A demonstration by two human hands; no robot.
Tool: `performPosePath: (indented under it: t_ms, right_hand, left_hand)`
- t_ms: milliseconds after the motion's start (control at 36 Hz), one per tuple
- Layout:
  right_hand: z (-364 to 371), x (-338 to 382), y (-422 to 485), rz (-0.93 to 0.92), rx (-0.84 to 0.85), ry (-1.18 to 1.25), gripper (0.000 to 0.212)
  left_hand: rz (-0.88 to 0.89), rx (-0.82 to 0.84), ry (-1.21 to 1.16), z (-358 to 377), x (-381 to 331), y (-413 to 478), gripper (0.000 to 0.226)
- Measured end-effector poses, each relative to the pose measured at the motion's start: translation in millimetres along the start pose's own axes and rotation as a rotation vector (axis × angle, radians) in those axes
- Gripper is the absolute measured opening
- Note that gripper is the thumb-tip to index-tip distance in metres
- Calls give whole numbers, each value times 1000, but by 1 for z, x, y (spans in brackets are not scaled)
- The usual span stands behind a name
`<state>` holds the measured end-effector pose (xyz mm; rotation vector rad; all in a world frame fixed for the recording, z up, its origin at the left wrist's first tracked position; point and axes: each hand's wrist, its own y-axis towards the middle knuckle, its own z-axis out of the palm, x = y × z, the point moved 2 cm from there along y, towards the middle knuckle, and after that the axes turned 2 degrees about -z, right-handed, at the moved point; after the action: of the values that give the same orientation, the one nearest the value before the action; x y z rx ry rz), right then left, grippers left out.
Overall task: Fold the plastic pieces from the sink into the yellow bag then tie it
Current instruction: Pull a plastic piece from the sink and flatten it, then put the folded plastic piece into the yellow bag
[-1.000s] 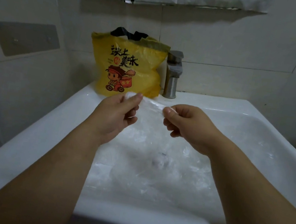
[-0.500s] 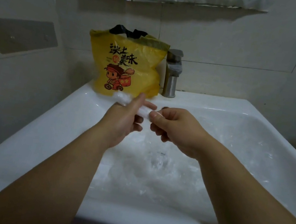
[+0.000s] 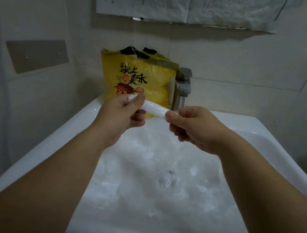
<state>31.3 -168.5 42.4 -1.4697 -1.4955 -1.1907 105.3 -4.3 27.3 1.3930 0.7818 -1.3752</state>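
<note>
A narrow folded strip of clear plastic (image 3: 154,110) stretches between my two hands above the back of the white sink (image 3: 49,148). My left hand (image 3: 121,114) pinches its left end between thumb and fingers. My right hand (image 3: 195,128) pinches the right end. Behind them the yellow bag (image 3: 134,77), printed with black characters and a cartoon figure, stands upright on the sink's back left corner with its black handles up. More crumpled clear plastic (image 3: 159,177) lies in the basin below my arms.
A metal faucet (image 3: 182,88) stands right of the bag. Tiled walls close in on the left and behind. A grey wall plate (image 3: 36,55) is on the left wall, and paper sheets (image 3: 187,0) hang above.
The plastic piece has gone from a wider sheet to a narrow folded strip. My hands came close together, then moved apart again and rose toward the bag.
</note>
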Motion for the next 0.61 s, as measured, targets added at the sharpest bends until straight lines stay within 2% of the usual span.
performPosePath:
  t_ms: [111, 222, 417, 528, 611]
  right_hand:
    - [-10, 12, 13, 0, -40, 12, 33]
    - [-12, 33, 32, -47, -85, 27, 31]
    - [-17, 57, 63, -149, -182, 160, 15]
    - [-18, 67, 84, -201, -287, 187, 17]
    - [-22, 72, 104, -226, -394, 199, 18]
  left_hand:
    - [-4, 64, 87, -4, -19, 12, 21]
    - [66, -24, 180, -8, -40, 29, 22]
    - [169, -157, 146, -12, -74, 58, 10]
    - [221, -228, 248, -18, -82, 81, 14]
    - [232, -219, 314, -16, -87, 99, 15]
